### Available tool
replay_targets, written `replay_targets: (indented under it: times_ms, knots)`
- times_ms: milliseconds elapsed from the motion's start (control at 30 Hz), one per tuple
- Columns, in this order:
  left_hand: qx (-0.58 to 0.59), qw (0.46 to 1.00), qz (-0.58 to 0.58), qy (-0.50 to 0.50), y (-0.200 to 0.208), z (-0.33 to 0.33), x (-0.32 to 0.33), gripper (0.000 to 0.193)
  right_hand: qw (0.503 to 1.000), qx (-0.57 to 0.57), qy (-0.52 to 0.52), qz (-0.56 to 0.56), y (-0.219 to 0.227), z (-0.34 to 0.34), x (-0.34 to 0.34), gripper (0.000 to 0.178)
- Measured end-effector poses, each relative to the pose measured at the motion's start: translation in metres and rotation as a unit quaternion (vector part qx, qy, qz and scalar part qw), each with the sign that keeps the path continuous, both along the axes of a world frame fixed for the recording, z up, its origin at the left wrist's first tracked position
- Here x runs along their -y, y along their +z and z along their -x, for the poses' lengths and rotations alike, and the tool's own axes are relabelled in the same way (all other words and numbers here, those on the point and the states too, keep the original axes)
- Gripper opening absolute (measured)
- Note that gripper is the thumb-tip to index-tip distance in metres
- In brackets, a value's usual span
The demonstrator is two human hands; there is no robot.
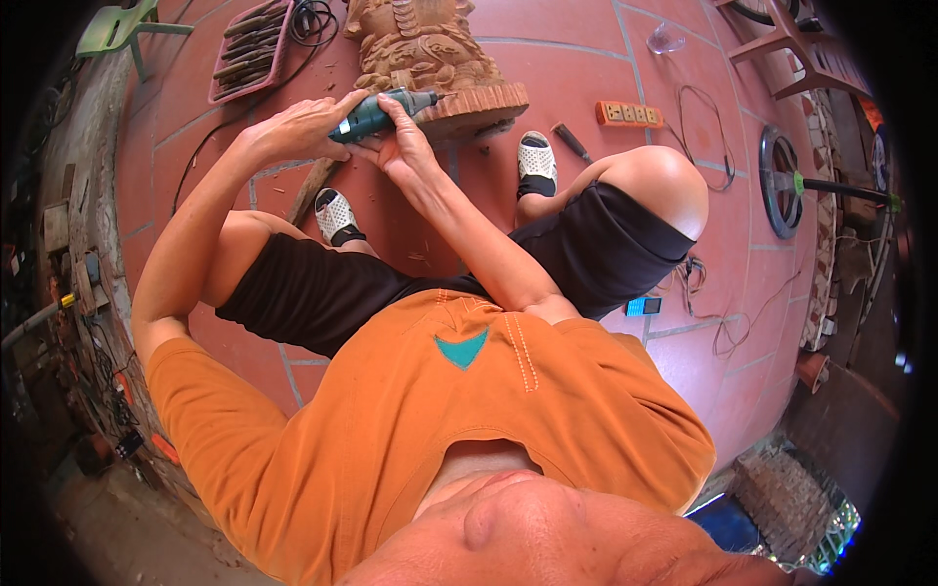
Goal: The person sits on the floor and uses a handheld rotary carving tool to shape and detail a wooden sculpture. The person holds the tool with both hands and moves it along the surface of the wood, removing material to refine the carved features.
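A dark green rotary tool lies across both my hands, its thin bit pointing right. My left hand is closed about its rear end. Nearer the bit, my right hand grips the tool's front part with the thumb on top. In front of me stands a carved wooden sculpture on a thick wooden base. The bit's tip is at the left part of this base; whether it touches the wood I cannot tell.
A pink basket of carving tools and a black cable lie far left. To the right are a chisel, an orange power strip, a clear cup, a fan stand and a blue-screened phone. A wooden stick lies by my left foot.
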State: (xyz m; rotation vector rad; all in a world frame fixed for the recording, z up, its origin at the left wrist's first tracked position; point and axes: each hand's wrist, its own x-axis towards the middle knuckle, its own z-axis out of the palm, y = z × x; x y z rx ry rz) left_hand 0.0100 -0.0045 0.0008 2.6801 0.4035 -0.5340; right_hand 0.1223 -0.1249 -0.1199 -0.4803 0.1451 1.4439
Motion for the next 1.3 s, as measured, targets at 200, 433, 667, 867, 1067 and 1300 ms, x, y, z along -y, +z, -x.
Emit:
replay_targets:
  times_ms: [200, 433, 667, 867, 1067, 1300]
  knots:
    - [-0.004, 1.0, 0.012, -0.003, 0.0014, -0.0001, -0.0002, 0.091, 1.0, 0.006, -0.02, 0.012, 0.0029, 0.0066, 0.001, 0.04]
    - [-0.005, 1.0, 0.023, -0.002, 0.0018, -0.0001, 0.0001, 0.09, 1.0, 0.013, -0.02, 0.004, 0.0033, 0.0069, 0.003, 0.041]
    - [-0.015, 1.0, 0.018, 0.006, 0.0008, -0.0003, -0.0001, 0.09, 1.0, 0.01, -0.018, 0.01, 0.0019, 0.0063, 0.0017, 0.041]
    - [-0.006, 1.0, 0.021, 0.003, 0.0021, 0.0002, 0.0006, 0.091, 1.0, 0.007, -0.017, 0.004, 0.0025, 0.0055, 0.0017, 0.039]
    - [-0.011, 1.0, 0.005, 0.009, -0.0003, 0.0007, 0.0, 0.09, 1.0, 0.001, -0.003, 0.0, 0.0004, 0.0029, -0.0016, 0.038]
    - [0.005, 1.0, 0.012, -0.003, -0.0015, 0.0017, -0.0012, 0.09, 1.0, -0.004, -0.017, 0.006, 0.0001, 0.0054, -0.0007, 0.04]
